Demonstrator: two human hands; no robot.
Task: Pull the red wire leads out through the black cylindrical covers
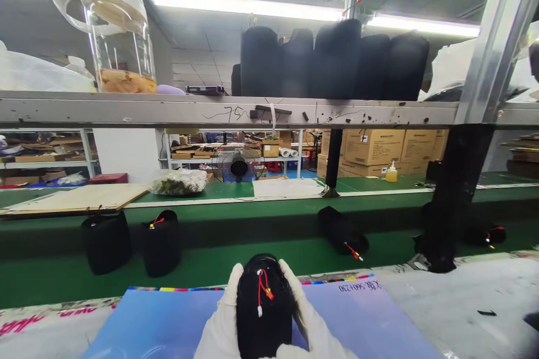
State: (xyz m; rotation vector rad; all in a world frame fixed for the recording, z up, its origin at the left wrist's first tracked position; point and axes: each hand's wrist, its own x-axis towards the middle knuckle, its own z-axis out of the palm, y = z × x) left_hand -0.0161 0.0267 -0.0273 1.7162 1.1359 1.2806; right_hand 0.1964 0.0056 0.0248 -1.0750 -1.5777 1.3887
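Note:
A black rounded sleeve-like piece stands between my white-gloved hands, over a blue sheet. Short red wires with small white, red and yellow connectors lie on its top. My left hand presses its left side, while my right hand grips the right side, fingers curling round the near face. What kind of part it is, I cannot tell. Similar black pieces with wires rest on the green belt ahead: one at left, another beside it, and one lying tilted at right.
Above runs a metal shelf bearing a glass jug and several black pieces. A black-wrapped post rises at right. Beyond the green belt are a fan, a glue bottle and cartons.

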